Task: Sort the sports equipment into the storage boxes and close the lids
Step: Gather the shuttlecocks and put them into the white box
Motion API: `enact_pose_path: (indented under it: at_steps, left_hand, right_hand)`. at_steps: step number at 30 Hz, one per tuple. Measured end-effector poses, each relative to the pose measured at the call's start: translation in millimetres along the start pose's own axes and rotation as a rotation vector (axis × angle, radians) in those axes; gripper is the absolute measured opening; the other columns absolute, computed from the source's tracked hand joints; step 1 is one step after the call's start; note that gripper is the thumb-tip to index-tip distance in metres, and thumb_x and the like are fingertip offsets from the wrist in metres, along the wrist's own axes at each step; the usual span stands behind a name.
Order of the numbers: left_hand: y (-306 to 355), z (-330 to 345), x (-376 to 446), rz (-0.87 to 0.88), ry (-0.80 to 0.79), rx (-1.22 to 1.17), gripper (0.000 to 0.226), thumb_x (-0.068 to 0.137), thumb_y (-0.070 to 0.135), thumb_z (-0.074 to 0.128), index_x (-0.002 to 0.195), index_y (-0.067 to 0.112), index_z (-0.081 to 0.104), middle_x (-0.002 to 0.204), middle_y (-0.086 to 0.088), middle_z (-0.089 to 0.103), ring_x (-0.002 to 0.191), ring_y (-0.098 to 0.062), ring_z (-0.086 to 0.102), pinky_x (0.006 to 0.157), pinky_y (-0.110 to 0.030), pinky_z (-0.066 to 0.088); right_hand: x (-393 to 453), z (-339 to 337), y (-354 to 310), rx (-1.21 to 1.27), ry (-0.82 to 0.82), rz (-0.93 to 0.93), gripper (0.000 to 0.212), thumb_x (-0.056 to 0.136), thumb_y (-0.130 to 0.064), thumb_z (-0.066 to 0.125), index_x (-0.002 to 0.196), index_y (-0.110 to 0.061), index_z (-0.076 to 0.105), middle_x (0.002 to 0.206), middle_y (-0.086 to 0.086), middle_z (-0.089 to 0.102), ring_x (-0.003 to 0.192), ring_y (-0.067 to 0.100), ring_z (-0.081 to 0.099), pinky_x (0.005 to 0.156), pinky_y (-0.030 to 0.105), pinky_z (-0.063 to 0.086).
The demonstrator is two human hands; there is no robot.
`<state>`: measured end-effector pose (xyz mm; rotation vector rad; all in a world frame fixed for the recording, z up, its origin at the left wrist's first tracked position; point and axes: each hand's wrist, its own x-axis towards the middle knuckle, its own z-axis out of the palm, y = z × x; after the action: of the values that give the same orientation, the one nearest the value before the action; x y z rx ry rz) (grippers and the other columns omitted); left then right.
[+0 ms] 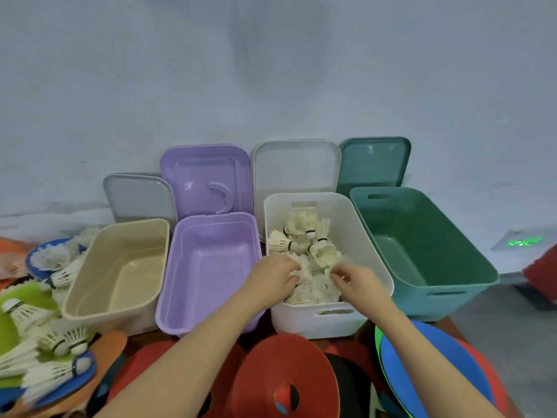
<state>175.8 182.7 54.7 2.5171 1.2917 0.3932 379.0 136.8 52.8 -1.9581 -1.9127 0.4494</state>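
Observation:
Four open boxes stand in a row: beige (90, 300), purple (168, 303), white (358, 233) and teal (470, 267). The white box holds several white shuttlecocks (310, 236). Both my hands reach into it from the near side. My left hand (274, 276) has curled fingers on the shuttlecocks at the box's left. My right hand (355, 280) pinches feathers at the right. More shuttlecocks (57, 342) lie loose at the far left on coloured flat discs. The beige, purple and teal boxes are empty.
Lids lean on the wall behind the boxes: grey (138, 197), purple (208, 179), white (297, 167), teal (375, 161). A red cone with a hole (286, 375) and a blue disc (428, 372) lie in front. A green floor light (524, 241) glows at right.

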Motion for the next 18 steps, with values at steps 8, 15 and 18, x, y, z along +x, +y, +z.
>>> enact_pose_path:
  at_steps: [8, 15, 18]
  left_hand:
    - [-1, -8, -23, 0.010, 0.142, 0.134, 0.053, 0.084, 0.045, 0.030, 0.106, 0.015, 0.068, 0.116, 0.000, 0.064, 0.111, -0.020, 0.056, 0.093, -0.028, 0.028]
    - [-26, -42, -58, -0.031, 0.201, 0.118, 0.051, 0.083, 0.039, 0.031, 0.105, 0.012, 0.069, 0.109, -0.004, 0.067, 0.101, -0.025, 0.062, 0.087, -0.039, 0.041]
    - [-52, -58, -85, -0.069, 0.209, 0.125, 0.052, 0.084, 0.040, 0.031, 0.108, 0.014, 0.068, 0.113, -0.004, 0.066, 0.104, -0.025, 0.060, 0.089, -0.038, 0.039]
  right_hand:
    - [-2, 6, -7, -0.084, 0.029, -0.173, 0.027, 0.095, -0.035, 0.047, 0.113, -0.022, 0.063, 0.105, -0.006, 0.067, 0.096, 0.015, 0.061, 0.083, 0.034, 0.045]
    - [-2, 21, -56, 0.039, 0.228, -0.311, 0.023, 0.092, -0.026, 0.053, 0.107, -0.017, 0.066, 0.095, -0.004, 0.067, 0.090, 0.016, 0.060, 0.074, 0.032, 0.045]
    - [-6, 32, -90, 0.156, 0.244, -0.341, 0.024, 0.089, -0.025, 0.051, 0.103, -0.016, 0.067, 0.092, -0.004, 0.067, 0.082, 0.010, 0.058, 0.073, 0.027, 0.043]
